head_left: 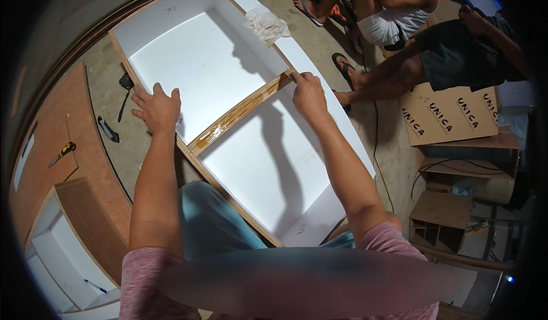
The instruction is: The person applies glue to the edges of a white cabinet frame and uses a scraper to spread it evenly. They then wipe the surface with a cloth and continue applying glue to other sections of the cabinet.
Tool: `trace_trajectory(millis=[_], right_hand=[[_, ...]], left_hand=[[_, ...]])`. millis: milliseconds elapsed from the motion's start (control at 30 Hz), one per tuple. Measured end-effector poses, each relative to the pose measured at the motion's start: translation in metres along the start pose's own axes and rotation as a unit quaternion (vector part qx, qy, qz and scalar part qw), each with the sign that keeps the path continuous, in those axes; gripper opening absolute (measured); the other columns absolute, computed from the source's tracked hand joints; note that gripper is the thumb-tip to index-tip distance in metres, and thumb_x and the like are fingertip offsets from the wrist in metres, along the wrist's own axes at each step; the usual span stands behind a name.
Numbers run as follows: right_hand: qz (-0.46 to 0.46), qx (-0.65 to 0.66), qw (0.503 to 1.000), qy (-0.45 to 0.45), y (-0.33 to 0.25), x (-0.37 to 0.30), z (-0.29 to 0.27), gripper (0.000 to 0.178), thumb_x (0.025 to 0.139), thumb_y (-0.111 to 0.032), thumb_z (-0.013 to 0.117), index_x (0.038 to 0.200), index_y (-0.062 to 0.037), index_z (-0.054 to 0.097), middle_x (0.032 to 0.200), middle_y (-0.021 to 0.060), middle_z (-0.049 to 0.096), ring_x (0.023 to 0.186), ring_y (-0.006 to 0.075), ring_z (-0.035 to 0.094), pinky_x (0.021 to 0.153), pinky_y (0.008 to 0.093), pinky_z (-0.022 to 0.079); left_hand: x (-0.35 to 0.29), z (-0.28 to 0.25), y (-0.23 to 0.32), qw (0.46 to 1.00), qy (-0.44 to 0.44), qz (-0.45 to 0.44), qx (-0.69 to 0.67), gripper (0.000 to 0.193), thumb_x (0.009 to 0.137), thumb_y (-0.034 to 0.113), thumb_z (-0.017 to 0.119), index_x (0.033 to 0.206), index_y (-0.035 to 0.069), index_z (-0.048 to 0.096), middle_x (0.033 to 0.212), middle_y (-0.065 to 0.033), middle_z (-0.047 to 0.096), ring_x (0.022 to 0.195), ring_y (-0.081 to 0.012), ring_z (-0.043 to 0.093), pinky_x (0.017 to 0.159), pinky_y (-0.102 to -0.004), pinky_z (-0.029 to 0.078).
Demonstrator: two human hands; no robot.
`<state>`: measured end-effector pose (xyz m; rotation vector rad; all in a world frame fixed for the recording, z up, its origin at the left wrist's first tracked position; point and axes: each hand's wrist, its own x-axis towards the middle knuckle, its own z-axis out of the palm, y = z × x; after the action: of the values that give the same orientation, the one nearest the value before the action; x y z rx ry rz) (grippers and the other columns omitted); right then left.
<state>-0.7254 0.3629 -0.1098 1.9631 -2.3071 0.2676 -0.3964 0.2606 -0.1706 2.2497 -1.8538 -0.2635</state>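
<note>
A white-lined wooden cabinet carcass (171,37) lies in front of me with its inside facing up. Its middle divider (245,110) has a raw plywood edge, with a wet, glossy yellow-brown smear of what looks like glue at the near end. At the divider's far right end is my right hand (310,94), its fingers curled down onto the edge; anything pinched in them is hidden. My left hand (157,110) rests at the carcass's left rim, fingers spread and holding nothing.
A crumpled white cloth (267,26) lies on the carcass's right side. Left are a utility knife (61,154) on a plywood sheet (94,131), and another cabinet (74,246) holding a pen (95,286). Two people sit at upper right, near a cardboard sheet (451,116) and a floor cable (377,143).
</note>
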Motion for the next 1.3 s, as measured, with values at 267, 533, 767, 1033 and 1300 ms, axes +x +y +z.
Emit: trace_trajectory(millis=[267,533,767,1033,1300], right_hand=[[0.005,-0.026,0.999,-0.036,0.005,0.013,0.016,0.027,0.082,0.000,0.054,0.106,-0.0013,0.066,0.101,0.0179,0.064,0.097,0.0366,0.061,0.085,0.0451,0.051],[-0.106,0.021,0.994,0.017,-0.074,-0.039,0.029,0.027,0.084,-0.003,0.056,0.109,0.0022,0.063,0.096,0.0155,0.061,0.093,0.0329,0.060,0.080,0.0442,0.050],[-0.040,0.006,0.998,0.041,-0.041,-0.011,0.016,0.032,0.085,-0.003,0.054,0.115,0.0000,0.065,0.098,0.0155,0.062,0.093,0.0341,0.060,0.081,0.0445,0.050],[-0.066,-0.019,0.997,0.029,-0.029,0.005,0.034,0.011,0.080,-0.006,0.058,0.088,0.0003,0.063,0.090,0.0166,0.063,0.090,0.0343,0.062,0.078,0.0451,0.051],[-0.106,0.094,0.989,-0.029,-0.115,-0.028,-0.006,0.033,0.083,-0.003,0.057,0.114,0.0007,0.064,0.100,0.0151,0.062,0.095,0.0336,0.059,0.085,0.0425,0.050]], left_hand=[[0.000,0.002,0.001,1.000,-0.001,0.002,0.002,0.055,0.088,0.044,0.066,0.130,0.009,0.059,0.155,-0.0246,0.020,0.144,-0.0456,0.018,0.114,-0.0638,0.018],[-0.001,-0.001,0.001,1.000,-0.008,0.002,-0.002,0.056,0.087,0.043,0.066,0.131,0.009,0.058,0.155,-0.0254,0.020,0.145,-0.0458,0.018,0.114,-0.0641,0.018],[0.001,0.005,0.000,1.000,0.004,0.003,-0.011,0.057,0.087,0.044,0.066,0.131,0.008,0.059,0.155,-0.0262,0.019,0.145,-0.0463,0.018,0.113,-0.0649,0.019],[0.001,0.002,0.004,1.000,-0.003,0.006,0.004,0.057,0.087,0.044,0.066,0.131,0.009,0.058,0.155,-0.0268,0.020,0.145,-0.0465,0.018,0.113,-0.0644,0.020],[0.001,-0.003,0.002,1.000,-0.004,0.012,0.002,0.058,0.087,0.044,0.065,0.132,0.008,0.057,0.155,-0.0281,0.019,0.144,-0.0472,0.017,0.112,-0.0656,0.021]])
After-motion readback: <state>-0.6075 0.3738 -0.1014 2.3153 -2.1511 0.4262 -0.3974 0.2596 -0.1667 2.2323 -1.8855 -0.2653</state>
